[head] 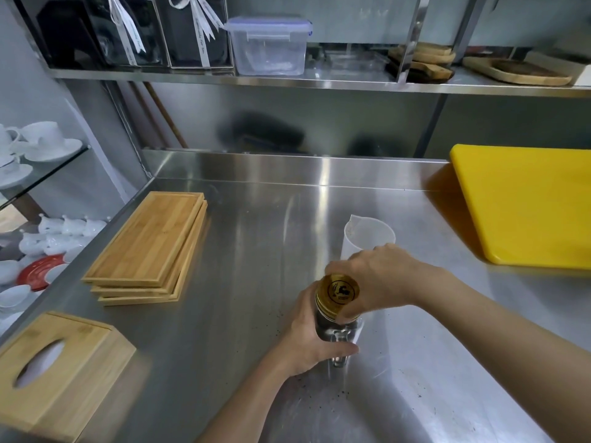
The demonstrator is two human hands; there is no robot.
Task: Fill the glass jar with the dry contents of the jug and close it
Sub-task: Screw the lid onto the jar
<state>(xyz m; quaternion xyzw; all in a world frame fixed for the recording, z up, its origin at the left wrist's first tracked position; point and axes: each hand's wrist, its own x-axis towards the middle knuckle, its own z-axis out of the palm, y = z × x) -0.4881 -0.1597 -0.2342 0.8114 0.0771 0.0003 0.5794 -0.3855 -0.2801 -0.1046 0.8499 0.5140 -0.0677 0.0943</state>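
A glass jar (pixel 335 327) with a handle stands on the steel counter (pixel 249 251), dark contents inside. A gold metal lid (pixel 338 290) sits on its mouth. My left hand (pixel 308 338) wraps around the jar's body from the left. My right hand (pixel 380 279) grips the lid's rim from the right and behind. Just behind my right hand a white plastic jug (pixel 367 233) stands upright; its inside looks empty from here. Dark specks lie scattered on the counter around the jar.
A stack of bamboo trays (pixel 150 247) lies to the left, a wooden tissue box (pixel 57 369) at front left. A yellow cutting board (pixel 524 203) lies at the right. White crockery (pixel 35 145) fills shelves beyond the counter's left edge. A shelf overhead holds a plastic container (pixel 268 46).
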